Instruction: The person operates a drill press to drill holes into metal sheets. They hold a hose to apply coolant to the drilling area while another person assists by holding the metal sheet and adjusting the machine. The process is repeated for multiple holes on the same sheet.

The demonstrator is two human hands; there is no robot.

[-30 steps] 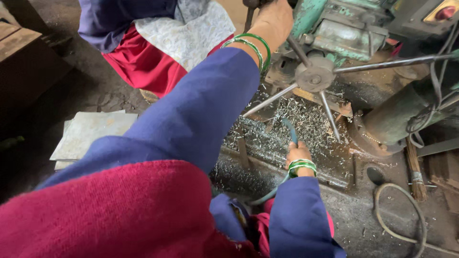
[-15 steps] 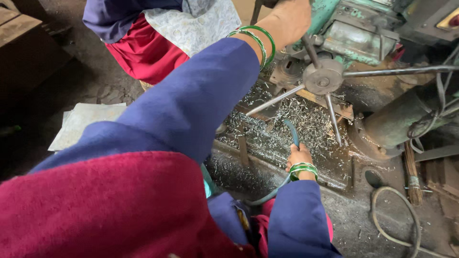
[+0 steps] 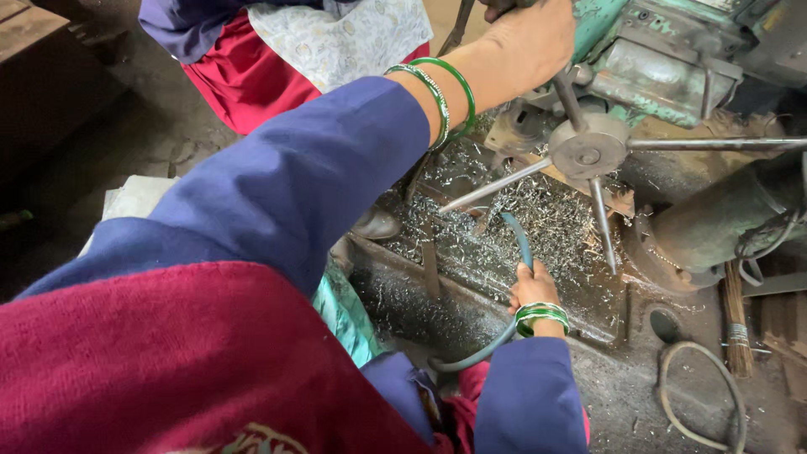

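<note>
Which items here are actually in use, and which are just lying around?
In use:
- left hand on a spoke of the feed handle
- right hand gripping the green hose
- green drill machine
- swarf-covered machine table

Lying about:
- wire loop on the base
- small brush
- pale slab on the floor

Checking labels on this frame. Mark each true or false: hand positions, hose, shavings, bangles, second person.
1. The left hand grips a spoke of the feed wheel. True.
2. The right hand holds a hammer. False: it holds a green hose.
3. Metal shavings cover the machine bed. True.
4. Both wrists are bare. False: each wears green bangles.
5. Another person sits beyond the arm. True.
</note>
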